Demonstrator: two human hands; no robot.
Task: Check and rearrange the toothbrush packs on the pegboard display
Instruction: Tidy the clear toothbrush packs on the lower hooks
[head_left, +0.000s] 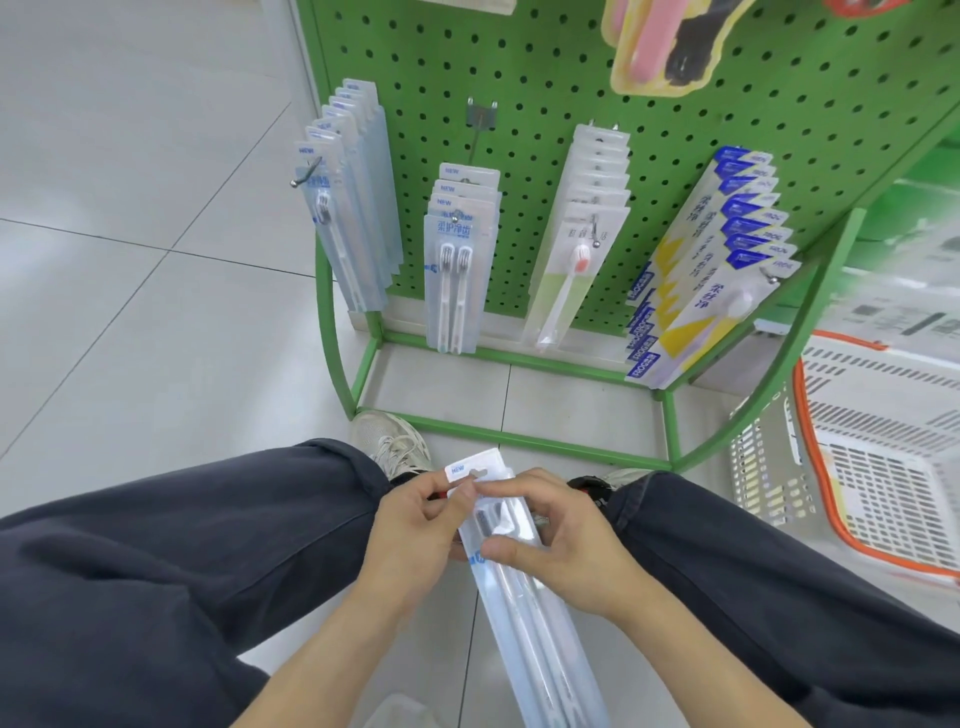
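Toothbrush pack (524, 587) sits low centre between the knees, both hands pinching it: left hand (415, 525) on the header tab, right hand (558, 540) round the blister. Likely light, stiff-ish clear plastic, slick and flexy; best held at the card header near the hang hole. Header reads "NEW". At 12 o'clock, green pegboard (545, 78); twin-brush packs (457, 260) also marked "NEW"; at 2 o'clock, blue-yellow packs (701, 291) read "FROG".

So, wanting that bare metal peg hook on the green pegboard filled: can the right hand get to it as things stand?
Probably not yet: the right hand and left hand both grip the clear toothbrush pack; the bare metal peg hook itself looks unobstructed.
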